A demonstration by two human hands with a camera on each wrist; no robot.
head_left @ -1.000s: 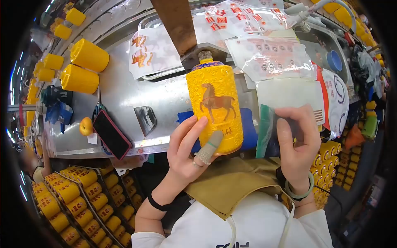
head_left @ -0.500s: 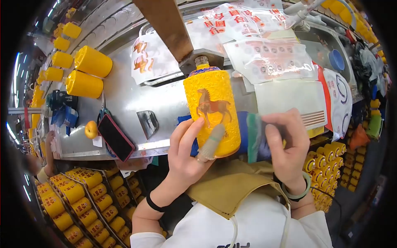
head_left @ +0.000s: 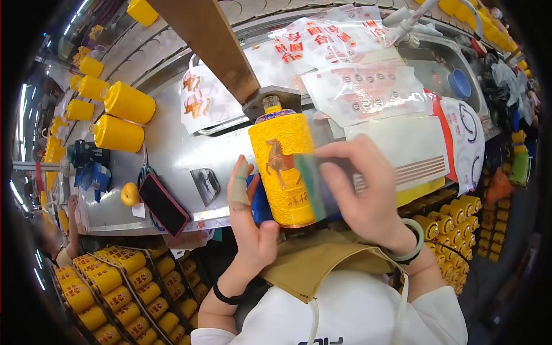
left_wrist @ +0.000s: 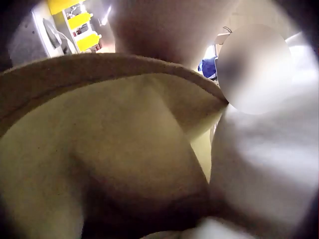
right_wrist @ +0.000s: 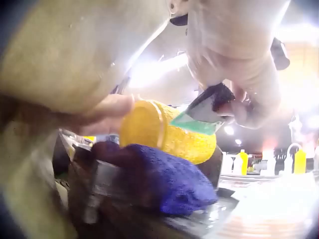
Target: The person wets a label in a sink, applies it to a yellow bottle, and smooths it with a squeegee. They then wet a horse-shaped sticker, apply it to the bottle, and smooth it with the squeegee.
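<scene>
A yellow embossed bottle [head_left: 299, 129] bears a brown horse decal [head_left: 279, 164], with lettering below it. My left hand [head_left: 250, 236] is at the bottle's lower left side, fingers extended upward and thumb near the base. A pale finger cot covers one finger [head_left: 238, 187]. With thumb and fingers, my right hand [head_left: 368, 198] pinches a scraper [head_left: 313, 190] with a green edge, blurred in the head view. In the right wrist view the green edge [right_wrist: 192, 124] lies against the bottle's side. Mostly apron and clothing fill the left wrist view.
A dark metal bracket [head_left: 253, 106] on a brown beam [head_left: 201, 43] stands at the bottle's neck. Beneath the bottle lies a blue cloth [right_wrist: 174, 184]. Printed decal sheets [head_left: 368, 92] cover the right; a phone [head_left: 164, 204], an apple [head_left: 130, 194] and yellow bottles [head_left: 129, 103] are left.
My left fingers have come off the bottle's front to its left side. The right hand has moved left, bringing the scraper from beside the bottle onto its right side.
</scene>
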